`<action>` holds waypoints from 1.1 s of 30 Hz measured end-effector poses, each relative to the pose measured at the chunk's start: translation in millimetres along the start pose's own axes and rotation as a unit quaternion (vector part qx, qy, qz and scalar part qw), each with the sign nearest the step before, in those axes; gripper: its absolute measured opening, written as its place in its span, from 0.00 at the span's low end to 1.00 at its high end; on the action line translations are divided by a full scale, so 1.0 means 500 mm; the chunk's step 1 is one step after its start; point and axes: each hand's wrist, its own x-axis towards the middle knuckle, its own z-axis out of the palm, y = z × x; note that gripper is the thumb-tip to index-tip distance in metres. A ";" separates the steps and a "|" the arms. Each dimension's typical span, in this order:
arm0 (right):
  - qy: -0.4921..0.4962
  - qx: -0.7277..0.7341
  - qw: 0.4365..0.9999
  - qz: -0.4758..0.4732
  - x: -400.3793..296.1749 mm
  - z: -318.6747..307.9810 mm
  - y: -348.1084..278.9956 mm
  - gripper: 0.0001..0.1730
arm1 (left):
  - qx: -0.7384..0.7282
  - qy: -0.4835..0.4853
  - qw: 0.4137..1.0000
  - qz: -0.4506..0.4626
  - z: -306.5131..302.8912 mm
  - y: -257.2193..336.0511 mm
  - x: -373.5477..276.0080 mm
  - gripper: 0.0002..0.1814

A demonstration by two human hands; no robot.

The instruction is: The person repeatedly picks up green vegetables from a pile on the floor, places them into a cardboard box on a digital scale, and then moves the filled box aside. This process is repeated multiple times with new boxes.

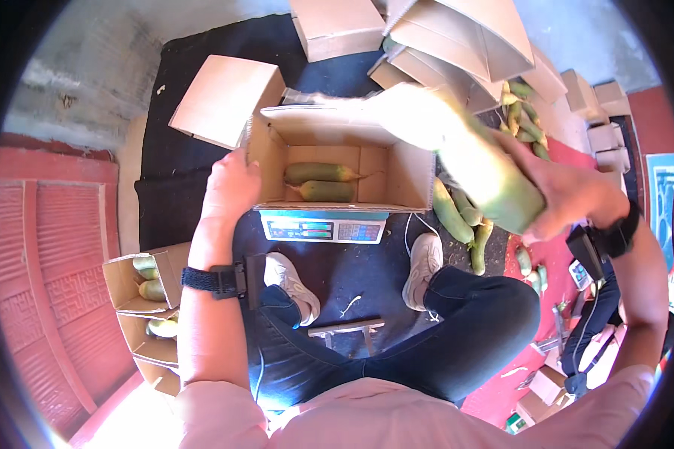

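Note:
An open cardboard box (337, 129) rests on a digital scale (323, 227) before me, and two green radishes (326, 191) lie side by side on its bottom. My left hand (233, 182) grips the box's left wall near the rim. In my right hand (567, 191), to the right of the box, is a large green radish (483, 179), blurred and overexposed towards its far end, which reaches over the box's right rear edge. Under and beside it, several more radishes (452, 216) lie on the dark floor cloth.
A closed carton (230, 95) stands left of the box, and stacked cartons (342, 25) stand at the back. Open boxes with radishes (146, 280) line the left side. More radishes (525, 118) are piled back right. Another person (590, 325) sits at the right. A wooden stool's edge (345, 327) shows between my legs.

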 end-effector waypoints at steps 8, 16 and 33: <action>-0.167 -0.206 0.933 0.241 0.325 0.051 -0.149 0.69 | -0.026 -0.061 0.996 0.052 -0.031 -0.001 -0.006 0.11; 0.008 -0.365 0.910 0.193 0.550 0.191 0.006 0.72 | 0.006 -0.078 0.995 0.058 -0.046 0.007 -0.018 0.12; 0.244 -0.155 0.943 -0.162 0.199 -0.045 0.011 0.22 | -0.008 -0.042 0.995 0.092 -0.044 0.020 -0.008 0.12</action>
